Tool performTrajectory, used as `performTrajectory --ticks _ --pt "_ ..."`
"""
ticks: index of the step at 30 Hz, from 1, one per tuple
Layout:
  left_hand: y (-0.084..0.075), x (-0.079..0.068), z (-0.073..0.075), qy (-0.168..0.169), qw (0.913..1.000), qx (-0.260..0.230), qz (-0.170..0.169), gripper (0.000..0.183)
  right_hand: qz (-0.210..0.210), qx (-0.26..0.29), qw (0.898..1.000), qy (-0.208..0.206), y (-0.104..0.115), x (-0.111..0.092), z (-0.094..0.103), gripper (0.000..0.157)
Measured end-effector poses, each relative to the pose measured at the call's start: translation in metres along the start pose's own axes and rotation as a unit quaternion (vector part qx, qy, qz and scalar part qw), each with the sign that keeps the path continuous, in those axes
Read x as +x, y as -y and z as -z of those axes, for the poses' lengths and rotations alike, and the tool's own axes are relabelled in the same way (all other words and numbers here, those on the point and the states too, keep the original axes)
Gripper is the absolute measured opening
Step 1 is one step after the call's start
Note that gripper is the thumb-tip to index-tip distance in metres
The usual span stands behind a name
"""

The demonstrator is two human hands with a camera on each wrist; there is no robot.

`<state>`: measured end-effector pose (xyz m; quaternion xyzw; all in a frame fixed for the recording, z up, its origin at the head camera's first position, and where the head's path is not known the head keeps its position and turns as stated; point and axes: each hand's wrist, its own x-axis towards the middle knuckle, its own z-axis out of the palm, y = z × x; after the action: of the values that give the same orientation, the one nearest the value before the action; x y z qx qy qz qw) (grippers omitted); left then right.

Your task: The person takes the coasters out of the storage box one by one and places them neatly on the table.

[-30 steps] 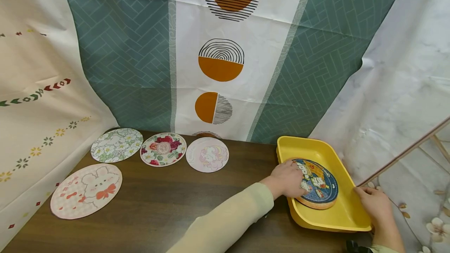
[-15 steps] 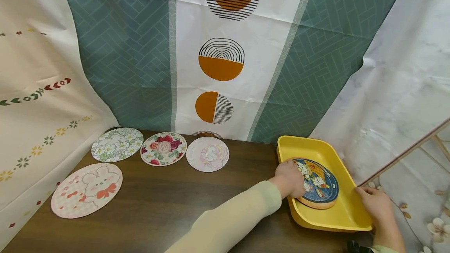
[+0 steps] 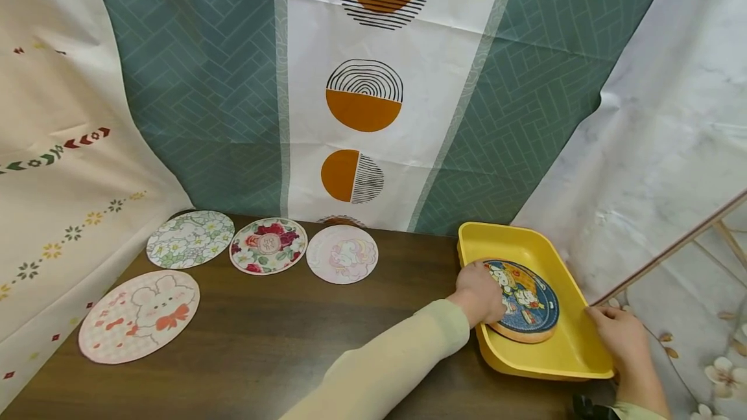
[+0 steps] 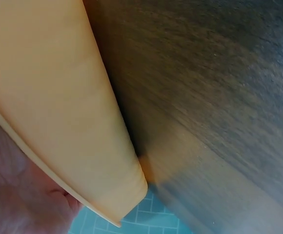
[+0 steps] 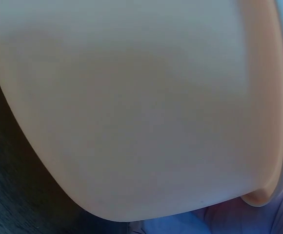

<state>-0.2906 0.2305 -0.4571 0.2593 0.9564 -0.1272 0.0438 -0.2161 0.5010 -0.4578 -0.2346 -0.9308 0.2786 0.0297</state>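
Observation:
A stack of round mats (image 3: pixel 528 306) lies in the yellow plastic tray (image 3: pixel 574 349), its top one printed with cartoon animals on blue denim. My left hand (image 3: pixel 480 293) reaches over the tray's left rim, fingers curled in at the stack's left edge; they pinch the top mat there, the fingertips hidden by the hand itself. The left wrist view has the palm (image 4: pixel 19 180) above the rim beside the tray's outer wall (image 4: pixel 68 112). On the opposite side my right hand (image 3: pixel 621 336) grips the tray's right rim, thumb on top. The right wrist view is mostly filled by the tray's outside wall (image 5: pixel 131 126).
Three round mats, one green floral (image 3: pixel 190 239), one rose-patterned (image 3: pixel 268 246) and one pink unicorn (image 3: pixel 342 255), line the back of the dark wooden table (image 3: pixel 280 329). A larger bunny mat (image 3: pixel 140 316) lies at front left. Hanging cloths (image 3: pixel 204 83) enclose the table.
The left hand's fingers have drawn together from a spread pose over the mat into a curled one, and its forearm shifted slightly right. The right hand stays at the rim.

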Motion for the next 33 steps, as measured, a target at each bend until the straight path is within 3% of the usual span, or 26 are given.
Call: performTrajectory --ticks 10,24,33 --pt "-0.0069 0.0058 -0.0026 0.026 0.9996 0.003 0.012 0.047 -0.011 0.010 1.000 0.001 0.0042 -0.0010 -0.0010 0.061" --pt "-0.0082 0.0004 -0.0046 -0.030 0.9995 -0.001 -0.002 0.030 -0.007 0.009 1.000 -0.007 -0.0011 -0.0011 -0.0006 0.060" --pt "-0.0072 -0.0023 -0.0050 -0.081 0.9967 0.002 0.001 0.081 -0.015 0.011 1.000 -0.009 0.0013 0.0007 -0.0018 0.059"
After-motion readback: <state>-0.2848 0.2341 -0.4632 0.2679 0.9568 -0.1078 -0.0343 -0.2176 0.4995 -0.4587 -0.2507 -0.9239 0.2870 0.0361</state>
